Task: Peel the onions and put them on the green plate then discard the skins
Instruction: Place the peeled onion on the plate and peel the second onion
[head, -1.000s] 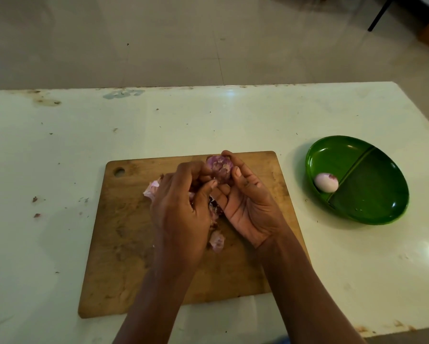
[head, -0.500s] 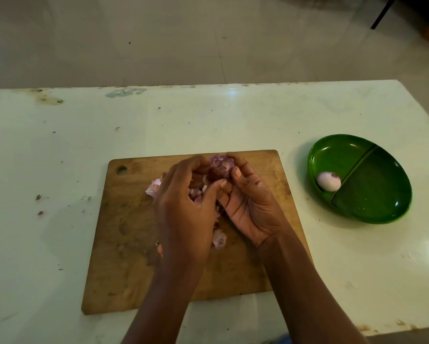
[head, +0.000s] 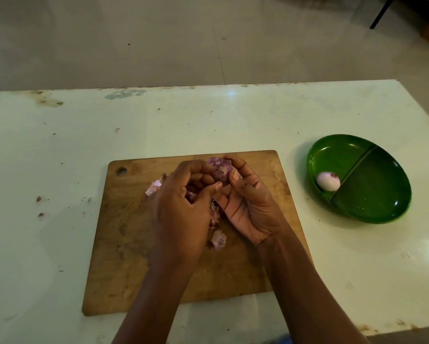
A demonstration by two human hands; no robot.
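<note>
Above the wooden board (head: 124, 244), your right grip (head: 248, 207) curls round the purple onion (head: 219, 170); your left grip (head: 181, 214) pinches it too; loose skins (head: 218, 240) lie beneath; a peeled onion (head: 328, 181) sits in the left compartment of the green plate (head: 382, 194)

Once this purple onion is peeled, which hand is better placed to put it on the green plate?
Right, probably. The right hand holds the half-peeled purple onion, and the green divided plate lies on its side of the wooden cutting board. The left hand pinches at it, farther away.
</note>
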